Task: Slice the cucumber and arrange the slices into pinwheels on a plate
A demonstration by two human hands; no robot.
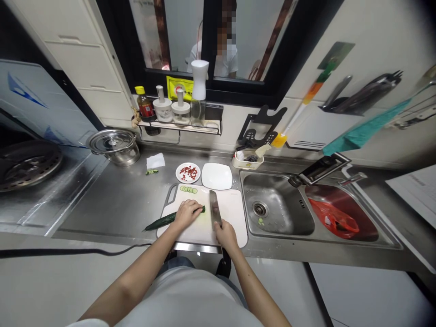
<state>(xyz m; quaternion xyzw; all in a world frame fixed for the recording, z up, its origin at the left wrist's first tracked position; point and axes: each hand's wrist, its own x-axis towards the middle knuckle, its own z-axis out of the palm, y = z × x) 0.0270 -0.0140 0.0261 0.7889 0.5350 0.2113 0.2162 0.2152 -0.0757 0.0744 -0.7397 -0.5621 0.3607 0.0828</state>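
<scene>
On a white cutting board (231,213) lies a dark green cucumber (162,222), its left end reaching past the board's edge. My left hand (186,213) is closed over it near its cut right end. My right hand (225,234) grips the handle of a kitchen knife (215,208), whose broad blade stands to the right of the cucumber, apart from it. A row of cucumber slices (188,189) lies at the board's upper left. Behind the board are a white plate (216,176) and a small plate (179,175) bearing chopped red pieces (189,172).
A double sink (277,204) adjoins the board on the right, with a red plastic bag (335,220) in its far basin. A lidded steel pot (116,147) stands at the back left. A seasoning shelf (180,127) hangs below the window. A white tissue (156,161) lies on the counter.
</scene>
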